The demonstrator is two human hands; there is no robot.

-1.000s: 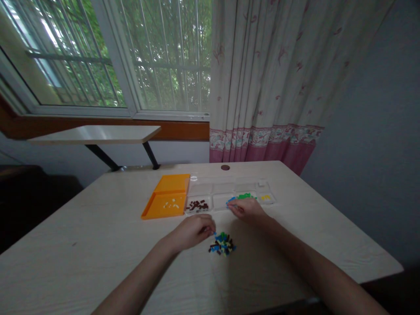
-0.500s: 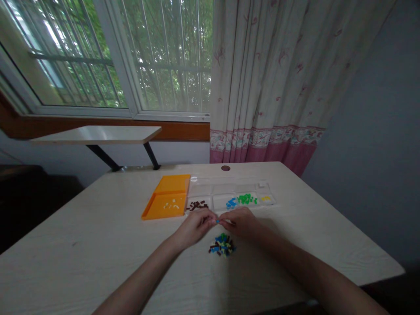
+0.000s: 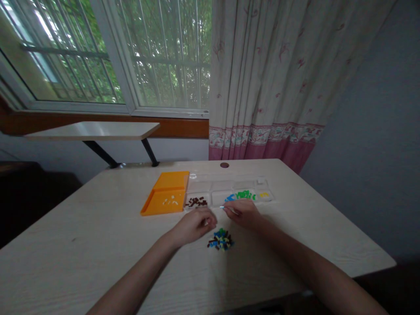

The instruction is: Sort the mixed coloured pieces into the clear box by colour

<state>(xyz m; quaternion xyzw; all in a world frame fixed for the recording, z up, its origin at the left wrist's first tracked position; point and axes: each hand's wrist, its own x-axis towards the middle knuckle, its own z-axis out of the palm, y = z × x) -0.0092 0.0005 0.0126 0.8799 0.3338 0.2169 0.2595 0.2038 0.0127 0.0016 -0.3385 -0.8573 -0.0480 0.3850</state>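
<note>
A small pile of mixed blue, green, yellow and dark pieces [image 3: 221, 240] lies on the pale wooden table [image 3: 98, 245]. My left hand [image 3: 193, 225] rests just left of the pile, fingers curled; what it holds is hidden. My right hand [image 3: 243, 213] is just behind the pile, near the front edge of a clear compartment tray [image 3: 229, 186], its fingers pinched on a small blue piece. The tray holds brown pieces [image 3: 197, 202], blue pieces [image 3: 229, 197], green pieces [image 3: 244, 194] and yellow pieces [image 3: 264, 194].
An orange lid [image 3: 167, 199] with a few white pieces lies left of the tray. A round hole [image 3: 224, 165] sits near the table's far edge. Behind are a second table [image 3: 92, 130], a barred window and a curtain [image 3: 269, 78].
Half a second ago both hands met fingertip to fingertip above the pile. My right hand has moved back towards the tray with a blue piece; my left has dropped beside the pile.
</note>
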